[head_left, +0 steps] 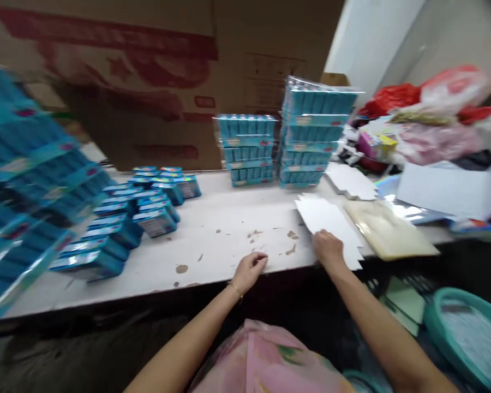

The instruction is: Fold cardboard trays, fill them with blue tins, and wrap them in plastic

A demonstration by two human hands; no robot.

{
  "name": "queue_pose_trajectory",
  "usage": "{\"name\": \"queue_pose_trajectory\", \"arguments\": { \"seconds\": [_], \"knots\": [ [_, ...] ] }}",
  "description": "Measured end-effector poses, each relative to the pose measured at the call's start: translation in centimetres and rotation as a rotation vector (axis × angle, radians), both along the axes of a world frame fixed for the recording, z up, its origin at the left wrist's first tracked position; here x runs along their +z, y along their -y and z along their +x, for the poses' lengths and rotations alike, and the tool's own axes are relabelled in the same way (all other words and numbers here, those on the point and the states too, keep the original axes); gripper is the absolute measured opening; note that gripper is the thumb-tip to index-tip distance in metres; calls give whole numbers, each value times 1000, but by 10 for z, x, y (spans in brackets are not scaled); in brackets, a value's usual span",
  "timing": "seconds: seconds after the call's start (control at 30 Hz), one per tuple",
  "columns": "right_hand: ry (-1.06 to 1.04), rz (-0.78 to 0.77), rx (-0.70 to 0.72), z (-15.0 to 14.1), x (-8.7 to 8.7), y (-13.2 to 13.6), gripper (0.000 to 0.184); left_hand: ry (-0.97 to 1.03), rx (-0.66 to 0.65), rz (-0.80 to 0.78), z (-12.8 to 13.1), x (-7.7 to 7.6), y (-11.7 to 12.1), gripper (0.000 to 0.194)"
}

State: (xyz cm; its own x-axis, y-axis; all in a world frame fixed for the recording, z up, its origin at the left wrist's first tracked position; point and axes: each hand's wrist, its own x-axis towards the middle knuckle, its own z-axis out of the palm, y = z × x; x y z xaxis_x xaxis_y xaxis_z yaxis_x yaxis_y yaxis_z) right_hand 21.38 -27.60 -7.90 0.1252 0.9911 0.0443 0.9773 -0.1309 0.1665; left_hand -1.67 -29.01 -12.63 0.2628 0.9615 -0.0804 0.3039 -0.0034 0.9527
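Note:
Near the front edge of the white table (pixel 225 218), my left hand (pixel 249 272) is loosely curled, a gap showing between thumb and forefinger and nothing visible in it. My right hand (pixel 328 248) has its fingers bent over the left edge of a stack of white die-cut card sheets (pixel 335 218); its fingertips are partly hidden, and it seems to grip a sheet there. To the left, several small blue boxes (pixel 155 215) stand in rows. Clear-wrapped packs of blue boxes are piled in a low stack (pixel 247 150) and a taller stack (pixel 311 134) at the back.
At far left leans a large pile of wrapped blue packs (pixel 24 180). Behind the table is a big cardboard carton (pixel 147 87). A yellowish slab (pixel 388 229), more white cards (pixel 349 182) and plastic bags (pixel 442 109) lie on the right. Below stands a green basin (pixel 437 322).

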Motion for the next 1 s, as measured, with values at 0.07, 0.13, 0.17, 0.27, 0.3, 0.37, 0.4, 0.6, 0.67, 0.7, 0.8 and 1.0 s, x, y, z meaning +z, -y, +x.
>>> {"name": "queue_pose_trajectory", "arguments": {
  "seconds": [0.07, 0.13, 0.17, 0.27, 0.3, 0.37, 0.4, 0.6, 0.67, 0.7, 0.8, 1.0],
  "knots": [
    [-63, -15, -11, -4, 0, 1, 24, 99, -51, -147, 2, 0, 8, 29],
    [-142, -35, -36, -4, -5, 0, 27, 141, -77, -232, 5, -3, 14, 32],
    [-181, -54, -66, -2, -9, 0, 35, 144, -83, -247, 6, -5, 16, 32],
    [-256, -124, -151, 7, -19, -2, 56, 136, -80, -265, 8, -8, 20, 34],
    [-263, -141, -154, 10, -21, -3, 60, 134, -75, -270, 8, -9, 20, 34],
    [-265, -167, -135, 14, -23, -5, 62, 133, -62, -281, 8, -8, 21, 36],
    [-266, -181, -125, 15, -23, -6, 62, 134, -52, -289, 9, -7, 20, 37],
    [-291, -279, -73, 25, -14, -14, 55, 177, 14, -381, 8, -6, 15, 42],
    [-305, -327, -6, 33, -7, -17, 46, 200, 33, -409, 6, -6, 13, 42],
    [-304, -346, 34, 36, -2, -17, 39, 209, 44, -424, 6, -5, 13, 42],
    [-185, -281, 71, 38, 20, -11, 27, 243, 79, -478, 7, 3, 14, 43],
    [-34, 115, 286, -56, 52, 29, 24, 720, 15, -584, 14, 38, 14, 49]
  ]
}}
